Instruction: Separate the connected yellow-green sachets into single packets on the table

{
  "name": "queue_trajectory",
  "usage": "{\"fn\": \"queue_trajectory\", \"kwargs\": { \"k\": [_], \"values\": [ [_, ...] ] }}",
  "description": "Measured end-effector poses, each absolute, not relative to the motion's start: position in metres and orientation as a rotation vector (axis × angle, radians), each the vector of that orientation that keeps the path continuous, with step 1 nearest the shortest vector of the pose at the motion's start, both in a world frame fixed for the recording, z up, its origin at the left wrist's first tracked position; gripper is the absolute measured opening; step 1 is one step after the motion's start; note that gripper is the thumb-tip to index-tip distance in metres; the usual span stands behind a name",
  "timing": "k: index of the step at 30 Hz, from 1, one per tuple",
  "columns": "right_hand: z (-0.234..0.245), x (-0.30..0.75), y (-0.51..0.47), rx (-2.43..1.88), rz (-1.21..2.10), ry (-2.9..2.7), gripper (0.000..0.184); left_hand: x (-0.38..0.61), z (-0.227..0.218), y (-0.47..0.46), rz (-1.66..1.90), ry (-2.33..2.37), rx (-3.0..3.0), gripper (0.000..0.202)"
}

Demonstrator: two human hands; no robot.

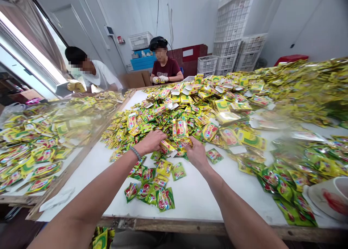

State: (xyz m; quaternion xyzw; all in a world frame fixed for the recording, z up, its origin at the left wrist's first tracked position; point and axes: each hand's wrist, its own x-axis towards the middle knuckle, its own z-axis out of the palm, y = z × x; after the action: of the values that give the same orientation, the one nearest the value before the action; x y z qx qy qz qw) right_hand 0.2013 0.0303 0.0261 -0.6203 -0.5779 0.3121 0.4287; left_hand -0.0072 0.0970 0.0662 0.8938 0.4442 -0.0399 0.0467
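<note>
A big heap of small yellow and green snack packets covers the white table. My left hand reaches into the heap's near edge, fingers curled on packets. A bead bracelet sits on that wrist. My right hand is just to the right of it, fingers closed on a yellow packet. Between and behind my hands stands a packet with a red picture. A loose cluster of green packets lies on the table under my forearms.
Two other people sit at the far end, one in a white shirt, one in a dark red shirt handling packets. More packets fill a tray on the left and the right side. White crates are stacked at the wall. A white bowl sits at right.
</note>
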Motion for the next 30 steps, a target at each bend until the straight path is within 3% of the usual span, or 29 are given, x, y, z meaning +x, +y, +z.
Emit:
{"fn": "queue_trajectory", "kwargs": {
  "k": [3, 8, 14, 22, 30],
  "values": [
    [0.027, 0.203, 0.033, -1.476, 0.827, -1.345, 0.021, -0.017, 0.061, 0.079, 0.038, 1.440, 2.552, 0.020],
    [0.028, 0.203, 0.033, -1.191, 0.942, -1.199, 0.030, -0.019, 0.045, 0.037, 0.653, 1.322, 2.024, 0.030],
    [0.024, 0.206, 0.034, -1.313, 0.948, -1.502, 0.024, -0.004, 0.020, 0.012, 1.028, 1.195, 1.381, 0.038],
    [0.023, 0.206, 0.033, -1.359, 0.805, -1.771, 0.012, -0.011, 0.011, 0.011, 0.856, 1.095, 1.370, 0.034],
    [0.020, 0.200, 0.027, -1.255, 0.615, -1.645, 0.021, 0.004, 0.029, 0.001, 0.938, 1.137, 1.351, 0.037]
  ]
}}
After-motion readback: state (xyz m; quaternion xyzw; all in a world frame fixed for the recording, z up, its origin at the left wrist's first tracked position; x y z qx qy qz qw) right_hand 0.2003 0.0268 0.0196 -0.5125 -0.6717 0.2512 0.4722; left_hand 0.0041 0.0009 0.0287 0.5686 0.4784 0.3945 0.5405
